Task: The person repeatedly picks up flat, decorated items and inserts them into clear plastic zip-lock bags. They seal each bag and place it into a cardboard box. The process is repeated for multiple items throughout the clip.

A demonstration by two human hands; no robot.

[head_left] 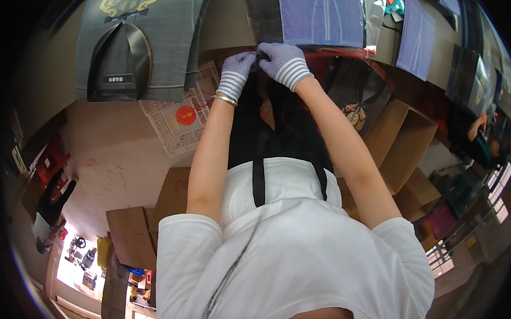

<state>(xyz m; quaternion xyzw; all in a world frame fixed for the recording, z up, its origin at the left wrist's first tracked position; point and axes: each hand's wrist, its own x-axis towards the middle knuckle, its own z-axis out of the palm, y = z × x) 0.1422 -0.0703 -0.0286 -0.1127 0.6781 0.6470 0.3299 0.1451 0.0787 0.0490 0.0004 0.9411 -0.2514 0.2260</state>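
Both my hands wear pale lilac knit gloves with striped cuffs, and they meet at the table's near edge. My left hand [236,70], with a bracelet at its wrist, has its fingers pressed together. Beside it my right hand [285,63] is bent in a pinch. What lies between the fingertips is too small and dark to make out. Just beyond my right hand lies a blue-purple panel [321,16] with pale stitch-like lines, under glossy clear plastic. To the left a dark grey bag [170,47] with a black loop handle [140,42] hangs over the edge.
An open cardboard box [398,143] stands at my right, another carton [128,231] at my left. Below the bag is a white lattice-patterned sheet [176,131] with a red round mark. Another blue-purple panel [415,38] lies farther right. Other people [482,132] are at both sides.
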